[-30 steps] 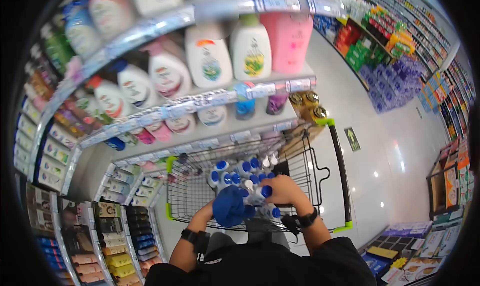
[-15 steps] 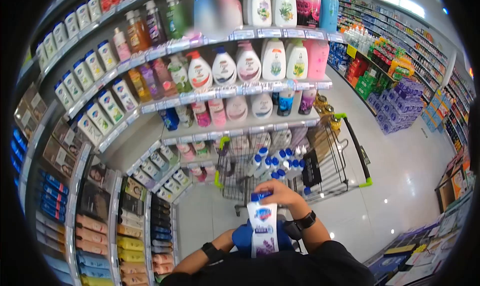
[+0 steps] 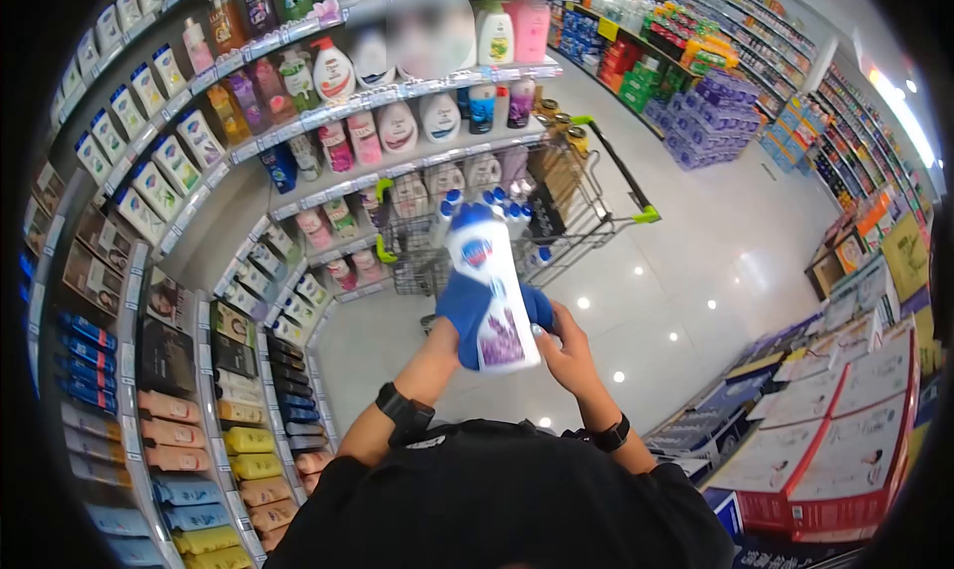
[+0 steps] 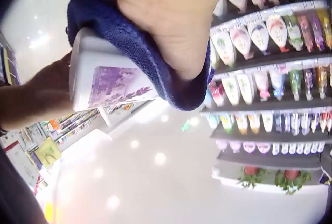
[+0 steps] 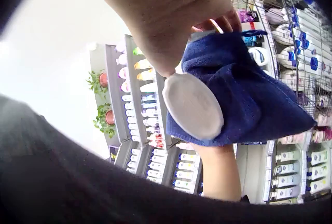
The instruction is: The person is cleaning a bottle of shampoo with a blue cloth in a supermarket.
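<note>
A left hand [image 3: 442,346] backs a white, blue-capped plastic bottle [image 3: 493,289] through dark-blue fabric cloth [image 3: 460,311], finger closure hidden; the partly curled right hand [image 3: 568,358] pinches its base, apparently for steadiness.

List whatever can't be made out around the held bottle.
- Fingers of left hand: head and left wrist views, covered by blue cloth.
- Small print on bottle: head view, too small and blurred.
- Part of cart: head view, behind bottle.
- Some shelf goods: head view, under a blurred patch.
</note>
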Motion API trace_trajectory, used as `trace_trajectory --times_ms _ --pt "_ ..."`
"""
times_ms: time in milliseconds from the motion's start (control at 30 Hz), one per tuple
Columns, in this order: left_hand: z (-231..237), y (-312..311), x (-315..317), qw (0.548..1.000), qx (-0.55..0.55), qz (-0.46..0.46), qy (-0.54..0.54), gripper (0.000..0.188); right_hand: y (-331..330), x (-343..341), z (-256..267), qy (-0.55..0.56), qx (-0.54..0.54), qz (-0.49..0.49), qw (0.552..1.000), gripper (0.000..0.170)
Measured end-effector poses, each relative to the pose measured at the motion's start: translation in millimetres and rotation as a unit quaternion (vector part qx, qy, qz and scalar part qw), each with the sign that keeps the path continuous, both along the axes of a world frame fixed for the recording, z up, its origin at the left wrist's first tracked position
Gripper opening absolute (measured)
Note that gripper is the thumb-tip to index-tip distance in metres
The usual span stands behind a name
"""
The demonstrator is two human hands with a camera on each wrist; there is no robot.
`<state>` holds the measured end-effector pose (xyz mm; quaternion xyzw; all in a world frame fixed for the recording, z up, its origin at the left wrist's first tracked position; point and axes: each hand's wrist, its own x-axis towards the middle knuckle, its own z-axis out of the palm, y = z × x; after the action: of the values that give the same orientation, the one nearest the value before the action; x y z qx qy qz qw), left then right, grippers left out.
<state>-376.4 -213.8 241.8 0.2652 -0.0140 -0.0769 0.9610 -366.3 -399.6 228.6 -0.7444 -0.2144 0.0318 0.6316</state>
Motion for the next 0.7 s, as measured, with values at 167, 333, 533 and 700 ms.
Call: trace_trajectory --times_ms 167,333,533,700 --pt "15.3 -69.5 -7.7 0.986 0.021 0.155 -0.056 0.026 -67.3 -62.3 15.8 -0.096 -0.003 -0.043 0.994 0.056" --pt "14.4 -149.9 -54.1 0.950 0.186 0.234 -0.090 0.019 -100.8 -115.9 -6.6 0.136 0.278 0.074 0.948 0.059" --pt "13.1 -162.6 -111.6 0.976 0.030 0.210 -0.046 0.027 -134.9 -158.6 -24.7 0.105 0.250 0.021 0.962 0.045" --pt "79.1 -136.8 -152.7 0.858 0.267 0.387 -0.207 0.031 -134.3 -186.2 -7.0 -0.033 0.091 0.015 0.995 0.048"
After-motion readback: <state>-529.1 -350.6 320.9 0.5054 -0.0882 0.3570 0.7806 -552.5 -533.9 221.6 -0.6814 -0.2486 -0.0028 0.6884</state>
